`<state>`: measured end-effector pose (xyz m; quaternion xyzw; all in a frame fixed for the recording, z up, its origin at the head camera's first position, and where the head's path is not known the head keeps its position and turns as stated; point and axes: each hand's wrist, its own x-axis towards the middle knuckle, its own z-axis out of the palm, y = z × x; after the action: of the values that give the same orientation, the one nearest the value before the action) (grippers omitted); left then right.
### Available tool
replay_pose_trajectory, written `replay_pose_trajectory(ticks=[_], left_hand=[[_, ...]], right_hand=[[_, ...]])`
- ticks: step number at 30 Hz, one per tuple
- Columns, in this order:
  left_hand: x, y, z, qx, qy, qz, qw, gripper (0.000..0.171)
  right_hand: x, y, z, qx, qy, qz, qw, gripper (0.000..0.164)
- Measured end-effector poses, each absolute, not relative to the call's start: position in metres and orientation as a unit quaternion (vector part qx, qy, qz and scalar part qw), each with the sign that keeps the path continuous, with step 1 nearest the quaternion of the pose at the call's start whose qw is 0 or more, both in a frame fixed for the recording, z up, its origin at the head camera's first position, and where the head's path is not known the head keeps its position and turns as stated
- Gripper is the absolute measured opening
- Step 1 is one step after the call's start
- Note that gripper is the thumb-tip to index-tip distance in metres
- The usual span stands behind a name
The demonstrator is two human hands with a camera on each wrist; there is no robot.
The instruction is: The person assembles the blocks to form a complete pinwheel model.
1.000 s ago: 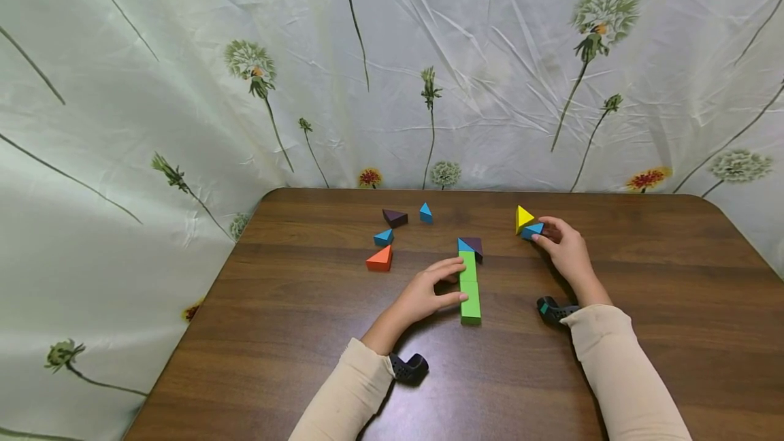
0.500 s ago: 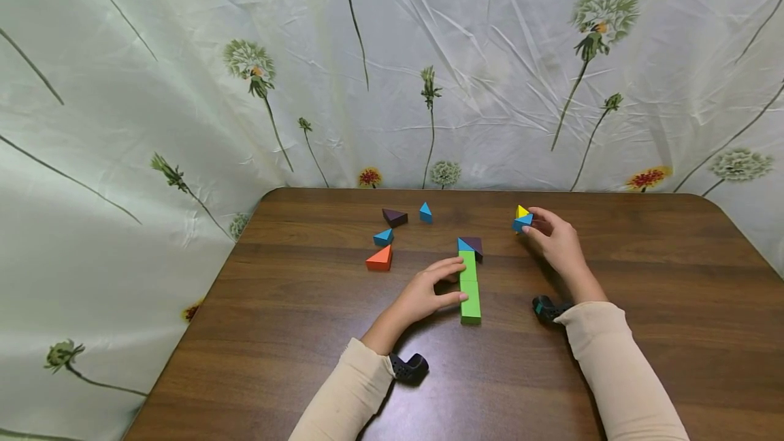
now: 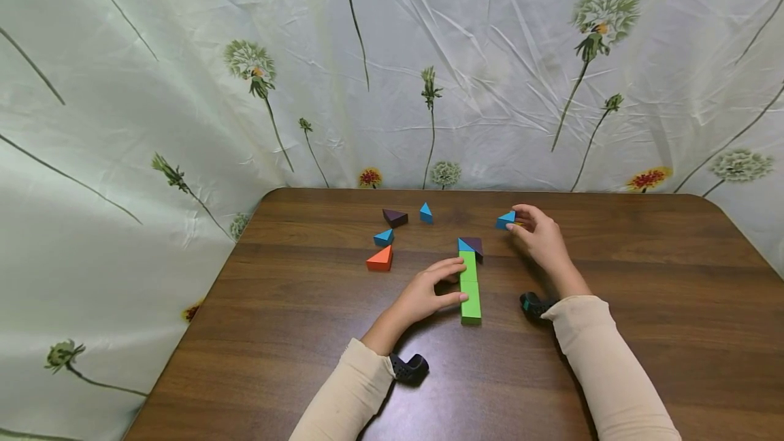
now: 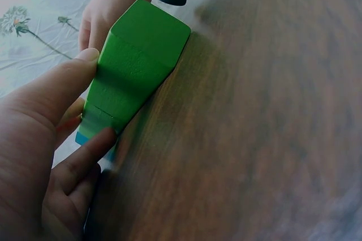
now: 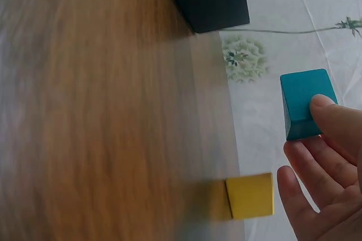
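Blue triangular block (image 3: 505, 221) is pinched between the thumb and fingers of the right hand (image 3: 542, 240), over the far right of the table (image 3: 245, 359). The right wrist view shows the thumb laid on one face, and cloth (image 3: 392, 87) between block and tabletop (so it is held up off the wood), which the head view leaves unclear. That wrist view also gives the yellow block (image 5: 250, 196) nearly whole; from the head, only a sliver peeps past the fingers.

Near the middle, the left hand (image 3: 425, 289) is loosely spread, its thumb touching the near green block (image 3: 471, 306) and its fingers the far green block (image 3: 468, 265). Those two meet end to end; the left wrist view adds the near end face. Beyond them a small blue triangle (image 3: 465, 246) and a purple block (image 3: 476, 246) sit together (the purple looks almost black from the right wrist).

Further left, seen only from the head, lies an orange block (image 3: 380, 260).
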<state>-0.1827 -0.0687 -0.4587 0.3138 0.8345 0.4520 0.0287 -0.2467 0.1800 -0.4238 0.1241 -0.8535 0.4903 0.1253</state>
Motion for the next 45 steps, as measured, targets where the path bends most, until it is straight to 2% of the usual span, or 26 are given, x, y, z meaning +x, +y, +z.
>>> replay_pose_trajectory(ticks=[11, 32, 45], left_hand=[[-0.182, -0.068, -0.458, 0.314, 0.834, 0.452, 0.029, 0.051], [-0.183, -0.068, -0.458, 0.320, 0.832, 0.453, 0.025, 0.050], [-0.182, -0.068, -0.457, 0.318, 0.831, 0.455, 0.027, 0.050]], right_hand=[[-0.252, 0.163, -0.429, 0.132, -0.857, 0.489, 0.097, 0.035], [-0.259, 0.147, -0.437, 0.117, -0.871, 0.478, 0.003, 0.037], [-0.259, 0.149, -0.440, 0.118, -0.874, 0.471, -0.020, 0.042]])
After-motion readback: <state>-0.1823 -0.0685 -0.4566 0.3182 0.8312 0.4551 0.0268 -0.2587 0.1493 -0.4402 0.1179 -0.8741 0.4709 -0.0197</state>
